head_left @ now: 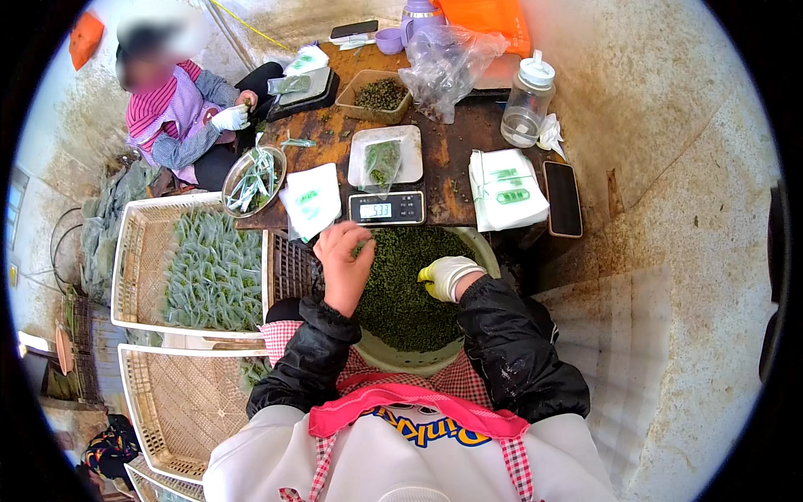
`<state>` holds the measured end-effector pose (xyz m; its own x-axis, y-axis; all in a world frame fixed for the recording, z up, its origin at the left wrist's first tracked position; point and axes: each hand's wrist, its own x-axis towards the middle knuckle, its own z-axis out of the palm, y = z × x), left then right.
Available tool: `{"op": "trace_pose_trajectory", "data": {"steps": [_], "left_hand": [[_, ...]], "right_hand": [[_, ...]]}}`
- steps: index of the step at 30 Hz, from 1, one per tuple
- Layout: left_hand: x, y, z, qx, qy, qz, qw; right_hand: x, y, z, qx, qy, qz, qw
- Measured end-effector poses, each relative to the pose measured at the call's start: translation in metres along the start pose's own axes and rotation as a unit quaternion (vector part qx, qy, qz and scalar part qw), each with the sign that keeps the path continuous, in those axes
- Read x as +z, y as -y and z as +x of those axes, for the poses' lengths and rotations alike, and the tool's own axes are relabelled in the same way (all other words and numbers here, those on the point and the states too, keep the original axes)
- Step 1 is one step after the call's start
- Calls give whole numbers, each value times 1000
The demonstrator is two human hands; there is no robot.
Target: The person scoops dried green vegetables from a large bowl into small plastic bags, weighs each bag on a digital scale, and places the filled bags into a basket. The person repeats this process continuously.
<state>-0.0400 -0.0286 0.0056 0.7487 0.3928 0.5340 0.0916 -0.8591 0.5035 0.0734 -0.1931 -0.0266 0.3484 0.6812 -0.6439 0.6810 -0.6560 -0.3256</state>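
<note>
Bare left hand [344,261] and white-gloved right hand [450,276] curl, contents unclear, seemingly gathering small green pellets [405,301]; next needs gentleness.

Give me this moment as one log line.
left hand: bare, curled, near scale | right hand: gloved, at green pieces in basin | scale: display lit, filled clear bag on top

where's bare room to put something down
On the table, mostly bare wood lies between centre scale and right bag stack. The lower crate is largely open left of its filled bags. Crowded: the back, with purple cup and clear bag; front left, with metal bowl and bag pile; over the tub, where left hand and right hand are.
</note>
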Motion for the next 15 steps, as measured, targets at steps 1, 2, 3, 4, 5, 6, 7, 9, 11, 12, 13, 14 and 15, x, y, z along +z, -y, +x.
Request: {"op": "trace_pose_trajectory", "data": {"steps": [1, 2, 3, 4, 5, 6, 7, 9, 11, 12, 13, 14, 15], "left_hand": [[3, -3, 4, 13, 3, 26, 1000], [9, -1, 11, 23, -5, 48, 999], [18, 3, 21, 33, -13, 69, 997], [29, 8, 31, 46, -20, 87, 995], [36, 12, 42, 51, -19, 107, 993], [43, 16, 51, 55, -18, 127, 990], [50, 17, 58, 55, -19, 140, 988], [58, 22, 65, 47, -17, 153, 987], [67, 27, 67, 40, -42, 158, 986], [65, 32, 65, 35, -38, 128, 990], [57, 29, 63, 31, -31, 96, 994], [48, 24, 60, 27, -27, 67, 997], [42, 18, 57, 28, -71, 50, 996]], "right_hand": [[0, 0, 0, 1, 2, -1, 1000], [-1, 0, 0, -4, -1, -1, 1000], [0, 0, 0, -7, -3, 1, 1000], [1, -1, 0, -7, -7, 4, 1000], [1, 0, 1, -11, -6, 3, 1000], [2, 0, 2, -15, -5, 3, 1000], [2, 0, 3, -17, -4, 4, 1000], [2, -1, 4, -21, -4, -3, 1000], [-1, 1, 0, -24, 2, -10, 1000], [-3, 2, -2, -21, 0, -7, 1000], [-4, 1, -4, -16, -1, -1, 1000], [-4, 0, -5, -14, -3, 2, 1000], [-3, -1, -3, -17, -4, 3, 1000]]}}
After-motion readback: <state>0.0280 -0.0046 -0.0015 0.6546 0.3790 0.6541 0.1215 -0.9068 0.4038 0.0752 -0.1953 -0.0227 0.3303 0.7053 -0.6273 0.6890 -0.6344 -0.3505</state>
